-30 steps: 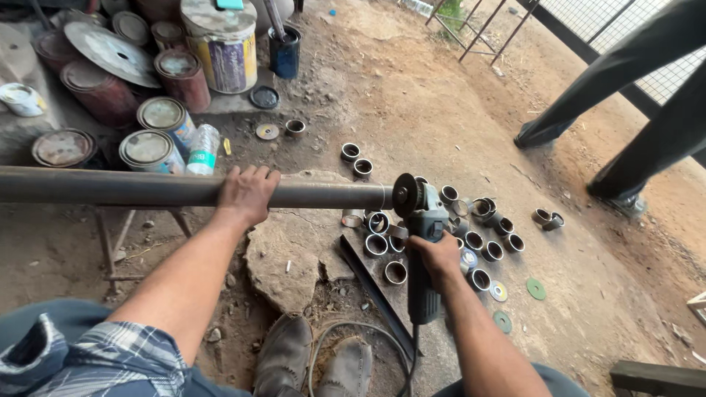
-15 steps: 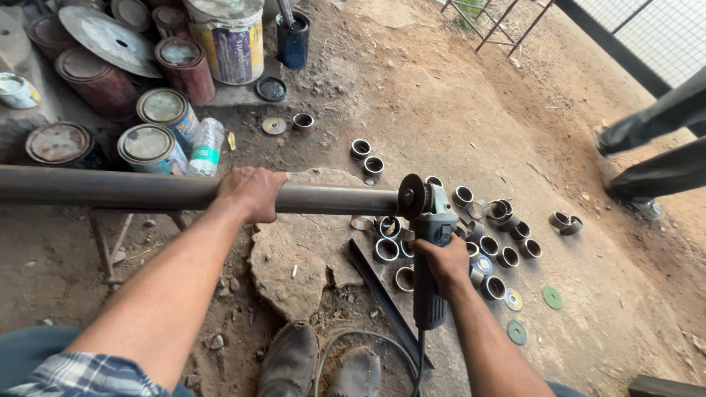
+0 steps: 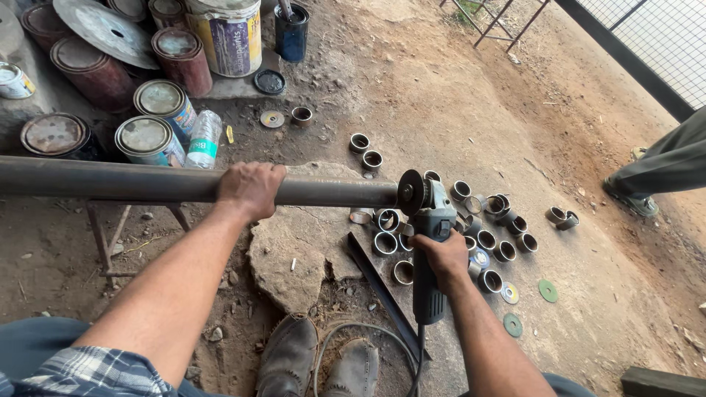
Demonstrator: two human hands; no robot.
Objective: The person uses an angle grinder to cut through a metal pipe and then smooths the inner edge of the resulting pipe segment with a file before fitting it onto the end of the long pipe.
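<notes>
- Across the middle, a long steel pipe (image 3: 147, 182) lies level, its left part over a small metal stand (image 3: 110, 228).
- Left hand (image 3: 250, 187) wraps over the pipe, fingers curled tight around it.
- Right hand (image 3: 445, 257) clenches the body of an angle grinder (image 3: 430, 242); its disc (image 3: 409, 192) meets the pipe's right end.
- Cut pipe rings (image 3: 485, 239) litter the dirt right of the grinder.
- Paint cans (image 3: 151, 132) crowd the far left.
- Two boots (image 3: 320, 360) sit near, beside a flat stone (image 3: 294, 257).

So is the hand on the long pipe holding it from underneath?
No, the left hand wraps over the top of the pipe, knuckles facing up.
</notes>
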